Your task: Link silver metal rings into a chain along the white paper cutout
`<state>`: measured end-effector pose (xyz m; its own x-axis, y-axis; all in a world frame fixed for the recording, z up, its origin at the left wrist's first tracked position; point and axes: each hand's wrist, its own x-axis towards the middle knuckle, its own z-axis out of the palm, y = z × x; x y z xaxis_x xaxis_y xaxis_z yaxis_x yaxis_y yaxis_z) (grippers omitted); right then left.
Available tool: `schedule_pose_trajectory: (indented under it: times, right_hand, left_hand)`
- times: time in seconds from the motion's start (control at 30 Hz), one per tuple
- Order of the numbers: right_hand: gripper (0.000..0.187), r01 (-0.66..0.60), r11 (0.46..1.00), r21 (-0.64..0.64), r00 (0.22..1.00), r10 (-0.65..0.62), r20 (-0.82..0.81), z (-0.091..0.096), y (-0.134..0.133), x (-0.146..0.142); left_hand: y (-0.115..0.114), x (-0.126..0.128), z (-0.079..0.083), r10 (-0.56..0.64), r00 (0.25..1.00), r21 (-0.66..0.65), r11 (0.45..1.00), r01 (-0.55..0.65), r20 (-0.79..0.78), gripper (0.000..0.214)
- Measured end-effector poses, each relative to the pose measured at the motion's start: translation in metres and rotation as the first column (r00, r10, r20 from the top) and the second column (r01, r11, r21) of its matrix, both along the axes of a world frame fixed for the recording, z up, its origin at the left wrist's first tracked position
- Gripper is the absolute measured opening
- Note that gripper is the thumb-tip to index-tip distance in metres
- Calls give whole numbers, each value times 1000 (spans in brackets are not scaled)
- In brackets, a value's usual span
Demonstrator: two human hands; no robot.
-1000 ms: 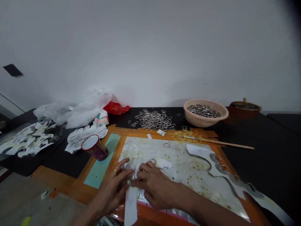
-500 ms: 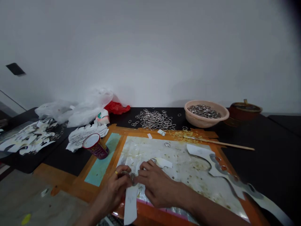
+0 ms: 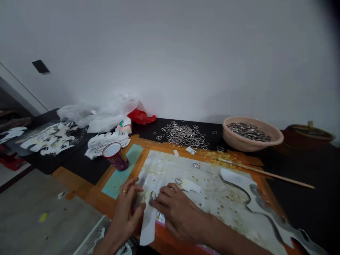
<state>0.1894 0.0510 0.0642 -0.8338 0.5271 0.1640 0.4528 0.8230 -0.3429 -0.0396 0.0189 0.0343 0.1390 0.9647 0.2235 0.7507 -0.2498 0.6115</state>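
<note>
My left hand [image 3: 129,207] lies flat with fingers stretched out on a white paper strip [image 3: 148,226] at the near edge of the stained work mat [image 3: 212,191]. A ring sits on one finger. My right hand [image 3: 177,212] presses its fingertips on a small metal ring [image 3: 153,195] at the strip's upper end. Another metal ring [image 3: 178,181] and a white paper piece [image 3: 190,185] lie just beyond my right hand.
A red can [image 3: 115,156] stands left of the mat. A heap of metal rings [image 3: 184,134] and a pink bowl [image 3: 251,136] holding more sit at the back. A wooden stick [image 3: 268,173], cut paper shapes [image 3: 106,144], plastic bags [image 3: 106,115] and a dark pot [image 3: 308,136] surround them.
The view has shifted left. My left hand's fingers have opened and flattened onto the paper strip, while my right fingertips stay on the ring.
</note>
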Motion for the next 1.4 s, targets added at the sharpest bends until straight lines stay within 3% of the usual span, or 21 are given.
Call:
schedule_pose_trajectory:
  times: [0.1,0.3,0.47,0.73,1.03,1.4]
  right_hand:
    - [34,-23,1000,-2,1000,23,6,0,1,-1]
    - [41,-53,998,-35,999,53,2,-8,1,1]
    - [50,-114,992,-52,993,113,-11,-17,8,2]
    - [48,-299,952,-67,954,299,-7,-10,29,-2]
    - [50,-258,964,-57,965,260,21,-10,27,-4]
    - [53,-237,967,-90,972,236,-19,-16,24,0]
  left_hand:
    - [-1,7,-3,57,997,-3,998,-57,-51,9]
    - [2,21,-2,60,995,-20,998,-62,-83,5]
    - [1,28,-4,103,994,-15,994,-104,-42,9]
    - [-12,39,-16,235,972,103,967,-232,-16,16]
    - [-18,62,-19,394,915,206,905,-372,-81,17]
    - [-19,70,-14,481,869,134,874,-466,-116,17]
